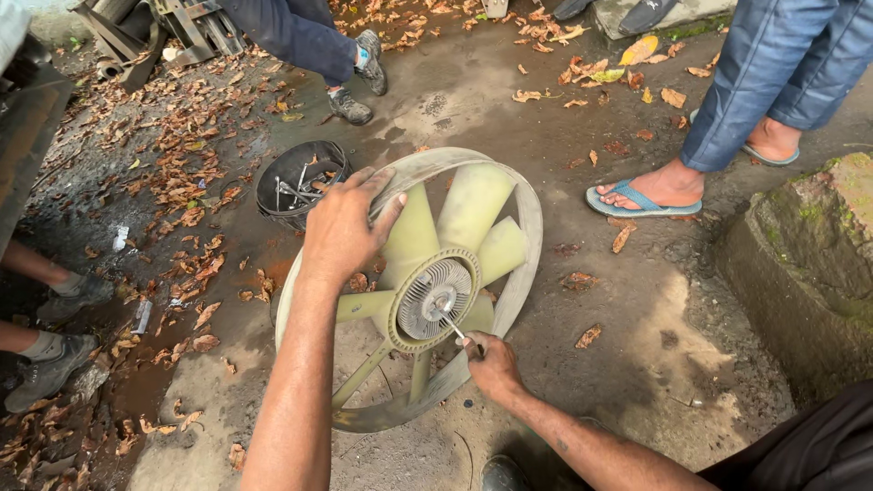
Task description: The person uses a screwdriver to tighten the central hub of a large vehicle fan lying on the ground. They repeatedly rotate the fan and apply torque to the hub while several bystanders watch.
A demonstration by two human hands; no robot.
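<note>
Pale yellow-green plastic, dusty: a large ringed cooling fan [427, 273] stands tilted on wet concrete ground [637, 364], lower rim touching the ground, hub facing the camera. At its centre sits a finned metal clutch hub [436, 295].

Left hand [344, 227]: fingers spread and curled over the upper outer ring, steadying the fan. Right hand [491, 364]: fingers closed on the handle of a slim metal tool [452, 325], whose tip sits at the centre of the hub.

Surroundings: a dark round basin [298, 182] holding loose metal parts lies just beside the fan's upper left. Dead leaves scattered all round. Another person's sandalled foot [646, 193] stands near the right of the fan; shoes of others show at the top and left edges.

Risks, as judged:
- The fan rests on one edge on damp ground. Torque at the hub could make it roll or skid, since only one hand restrains it.
- The tool is thin. If the tip slips from the fastener, the right knuckles would strike the metal fins or blade edges.
- Hard pressure on the ring may flex or crack the old plastic.
- A freed fastener could vanish among the leaves.
</note>
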